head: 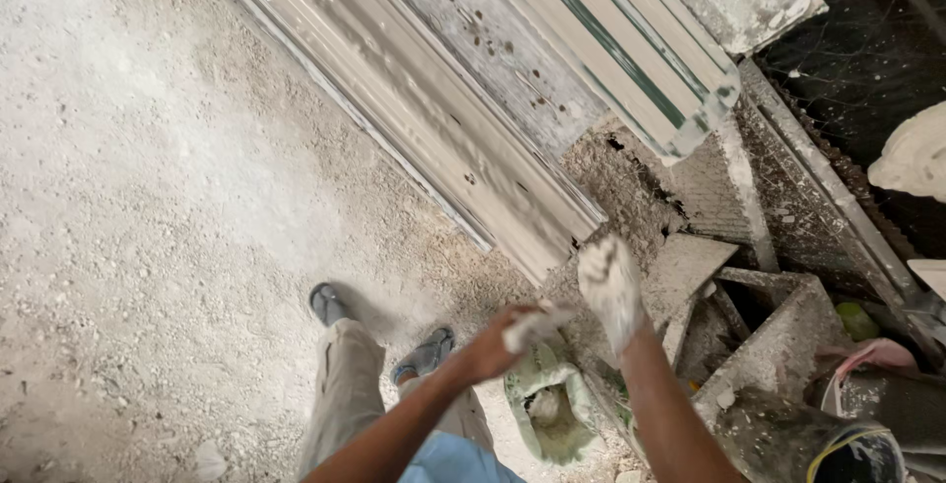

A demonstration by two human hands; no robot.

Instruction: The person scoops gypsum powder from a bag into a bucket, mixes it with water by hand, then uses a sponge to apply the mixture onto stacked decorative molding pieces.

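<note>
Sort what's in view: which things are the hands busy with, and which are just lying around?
In use:
- left hand holding a white lump
- right hand, coated in white paste
- open sack below them

Lying about:
- stacked metal sections
- concrete blocks
- dark drum

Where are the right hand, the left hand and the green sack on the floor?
right hand [609, 286], head view, on its plaster-coated back.
left hand [498, 345], head view, on its back.
green sack [552, 409], head view, on its open mouth.
</note>
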